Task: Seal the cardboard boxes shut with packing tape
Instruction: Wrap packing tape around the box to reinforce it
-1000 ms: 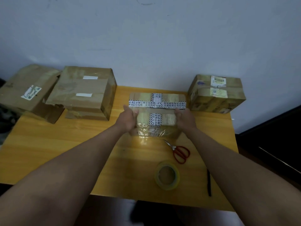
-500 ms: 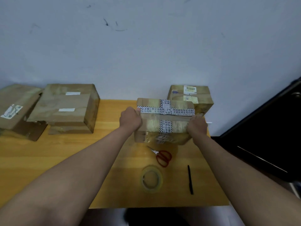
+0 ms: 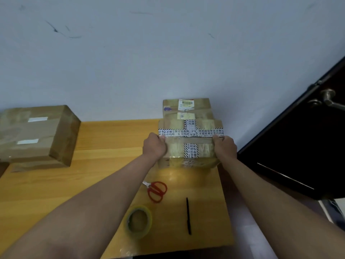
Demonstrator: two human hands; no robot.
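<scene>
A taped cardboard box (image 3: 189,144) with black-and-white printed tape across its top sits at the right side of the wooden table (image 3: 97,174). My left hand (image 3: 155,146) grips its left edge and my right hand (image 3: 224,146) grips its right edge. Directly behind it, against the wall, stands another box with labels (image 3: 186,107). A roll of clear packing tape (image 3: 139,221) lies near the table's front edge, between my forearms.
Red-handled scissors (image 3: 156,190) and a black pen (image 3: 188,215) lie in front of the held box. A large taped box (image 3: 35,135) stands at the left. A dark door (image 3: 298,146) with a metal handle is just right of the table.
Both hands have carried the printed-tape box to the right, from the table's middle to just in front of the labelled box. The view has swung right with it.
</scene>
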